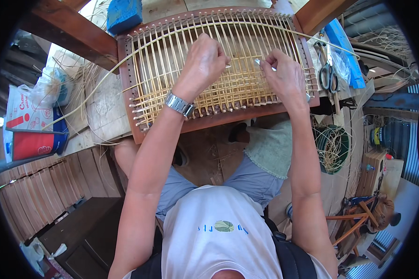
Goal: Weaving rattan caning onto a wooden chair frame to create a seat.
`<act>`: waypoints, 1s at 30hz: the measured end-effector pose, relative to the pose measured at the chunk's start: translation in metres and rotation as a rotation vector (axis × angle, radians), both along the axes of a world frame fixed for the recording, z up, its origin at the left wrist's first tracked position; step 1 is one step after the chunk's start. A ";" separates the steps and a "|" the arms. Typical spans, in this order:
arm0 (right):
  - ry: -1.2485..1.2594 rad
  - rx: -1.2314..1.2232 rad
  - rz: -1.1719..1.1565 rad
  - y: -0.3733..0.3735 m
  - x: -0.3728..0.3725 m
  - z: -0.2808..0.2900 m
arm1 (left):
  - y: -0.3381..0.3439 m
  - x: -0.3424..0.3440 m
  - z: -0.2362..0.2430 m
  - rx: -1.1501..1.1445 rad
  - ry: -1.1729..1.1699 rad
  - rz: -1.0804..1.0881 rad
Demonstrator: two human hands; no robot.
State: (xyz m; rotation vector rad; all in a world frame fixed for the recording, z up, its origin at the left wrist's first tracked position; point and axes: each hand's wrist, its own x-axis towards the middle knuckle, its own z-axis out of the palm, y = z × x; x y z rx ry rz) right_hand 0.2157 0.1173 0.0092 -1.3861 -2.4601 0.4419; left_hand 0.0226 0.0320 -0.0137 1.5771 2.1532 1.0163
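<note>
A wooden seat frame (146, 126) lies before me, strung with pale cane strands (170, 53) and woven into a denser mesh (219, 93) along its near side. Above the strands, my left hand (202, 63) is closed in a pinch, with a small pale tip showing at the fingertips. My right hand (284, 76) is also closed, holding a thin white, metal-looking tool (260, 62) between thumb and fingers; its kind is unclear. One long loose cane strand (172, 30) arches across the far part of the frame and beyond both sides. Small pegs stand in the frame's edge holes.
Scissors (329, 76) lie right of the frame, near a blue block (344, 51). Another blue block (125, 15) sits at the far left corner. Wooden legs (74, 37) rise at the back. A bag (35, 121) stands left; a dark bucket (333, 149) holds cane scraps at right.
</note>
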 end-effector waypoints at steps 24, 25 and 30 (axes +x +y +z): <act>0.305 -0.292 -0.022 0.020 0.013 -0.020 | 0.006 -0.001 -0.002 -0.045 0.023 0.001; 0.179 -0.056 -0.013 0.020 0.016 -0.021 | 0.006 -0.003 -0.002 -0.121 -0.021 0.034; 0.211 -0.113 0.003 0.033 0.022 -0.026 | -0.005 -0.005 0.001 -0.074 -0.063 0.040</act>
